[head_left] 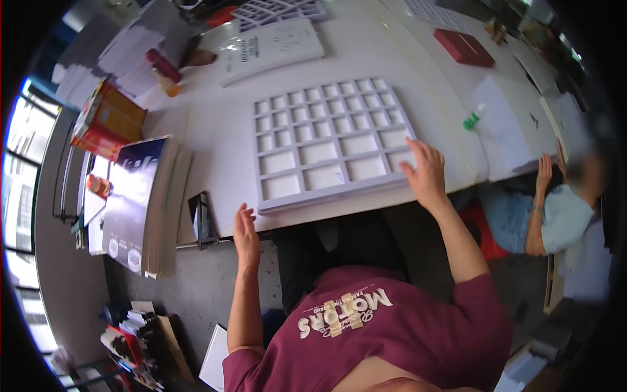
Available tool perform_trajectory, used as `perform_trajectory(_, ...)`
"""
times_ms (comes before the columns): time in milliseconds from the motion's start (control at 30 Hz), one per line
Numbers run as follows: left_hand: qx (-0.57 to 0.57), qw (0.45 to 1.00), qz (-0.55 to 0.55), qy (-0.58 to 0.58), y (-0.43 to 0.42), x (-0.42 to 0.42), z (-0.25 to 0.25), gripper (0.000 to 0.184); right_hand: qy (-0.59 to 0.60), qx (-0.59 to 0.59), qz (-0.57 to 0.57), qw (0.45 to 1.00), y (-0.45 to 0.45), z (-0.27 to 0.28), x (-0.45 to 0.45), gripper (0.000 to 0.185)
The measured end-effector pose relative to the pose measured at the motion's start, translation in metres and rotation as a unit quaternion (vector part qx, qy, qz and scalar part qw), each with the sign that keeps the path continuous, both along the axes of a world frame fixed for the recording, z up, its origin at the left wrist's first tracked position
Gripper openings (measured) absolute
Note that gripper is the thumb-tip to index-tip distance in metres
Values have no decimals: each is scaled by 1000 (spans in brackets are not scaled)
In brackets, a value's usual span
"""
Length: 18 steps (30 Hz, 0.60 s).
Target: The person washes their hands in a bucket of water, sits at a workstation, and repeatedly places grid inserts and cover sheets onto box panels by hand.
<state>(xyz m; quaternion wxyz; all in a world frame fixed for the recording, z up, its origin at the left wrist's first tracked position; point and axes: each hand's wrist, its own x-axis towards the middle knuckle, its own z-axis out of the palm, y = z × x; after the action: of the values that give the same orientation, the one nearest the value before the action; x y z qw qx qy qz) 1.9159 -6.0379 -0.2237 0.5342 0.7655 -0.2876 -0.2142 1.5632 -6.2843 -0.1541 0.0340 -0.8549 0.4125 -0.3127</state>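
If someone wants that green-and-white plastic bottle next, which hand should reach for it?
Probably the right hand: it's at the right edge of the pale grid-shaped tray, nearer the bottle. The left hand is farther away, with the tray between it and the bottle.

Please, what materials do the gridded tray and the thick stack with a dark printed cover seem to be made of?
Gridded tray: matte, pale grey; its straight, slim dividers suggest cardboard or plastic, but I cannot tell which.
Thick stack: probably paper, as layers show at its edge; glare on the cover suggests a glossy finish.
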Motion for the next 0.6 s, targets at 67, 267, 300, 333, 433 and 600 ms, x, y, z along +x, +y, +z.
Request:
perform_trajectory(67,15,1000,0,17,-2,-1,4,59,-131,112,-66,983,-29,-36,-40,35)
perform_trajectory(267,47,998,-26,16,-6,1,0,63,-229,408,-82,880,-16,-66,-80,54)
perform_trajectory(300,47,998,-24,17,-6,1,0,63,-228,415,-90,876,-13,-65,-79,55)
perform_trajectory(333,49,998,-19,17,-6,1,1,63,-228,423,-96,872,-11,-65,-76,56)
perform_trajectory(433,46,999,-17,15,-6,-2,0,63,-222,416,-90,877,-11,-66,-79,58)
perform_trajectory(600,21,999,-8,46,-6,-6,3,54,-261,458,-74,847,-11,-60,-78,56)
